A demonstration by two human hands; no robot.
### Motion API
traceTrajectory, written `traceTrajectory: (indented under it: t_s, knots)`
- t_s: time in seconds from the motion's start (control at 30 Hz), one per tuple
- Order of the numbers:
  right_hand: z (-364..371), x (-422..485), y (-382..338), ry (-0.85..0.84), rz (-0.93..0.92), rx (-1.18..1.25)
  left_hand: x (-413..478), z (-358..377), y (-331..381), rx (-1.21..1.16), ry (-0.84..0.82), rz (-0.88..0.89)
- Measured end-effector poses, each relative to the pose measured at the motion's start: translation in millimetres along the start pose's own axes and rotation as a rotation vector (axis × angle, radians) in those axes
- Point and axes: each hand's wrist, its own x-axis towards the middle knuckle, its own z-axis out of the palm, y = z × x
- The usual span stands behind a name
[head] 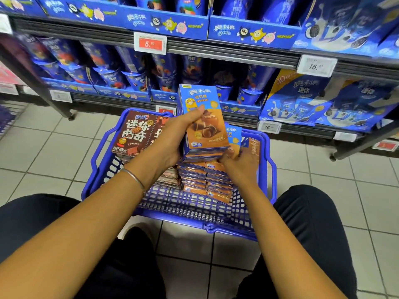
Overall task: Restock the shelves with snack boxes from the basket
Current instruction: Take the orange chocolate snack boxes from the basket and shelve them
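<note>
A blue plastic basket stands on the tiled floor before the shelves. In it lie several blue-and-orange snack boxes stacked flat, and brown cookie boxes standing at its far left. My left hand grips a small stack of blue-and-orange boxes, held upright above the basket, thumb across the front. My right hand reaches under that stack, fingers curled on another blue-and-orange box standing in the basket.
The shelves hold blue cookie cups in display trays and large blue bags at the right. Price tags hang on the shelf rails. My knees in dark trousers flank the basket.
</note>
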Motion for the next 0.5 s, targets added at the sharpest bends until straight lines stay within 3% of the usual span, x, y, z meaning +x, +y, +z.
traceTrajectory:
  t_s: [0.27, 0.4, 0.5]
  knots:
    - [4.4, -4.3, 10.7, 0.139, -0.096, -0.028, -2.1, -12.1, 4.4, -0.01, 0.01, -0.012]
    - [-4.0, -9.5, 3.3, 0.18, -0.161, 0.2, -1.0, -14.3, 4.1, -0.013, 0.034, -0.007]
    - [-22.5, -10.0, -9.3, 0.245, -0.102, 0.383, 0.9, -14.8, 1.2, 0.021, 0.062, 0.012]
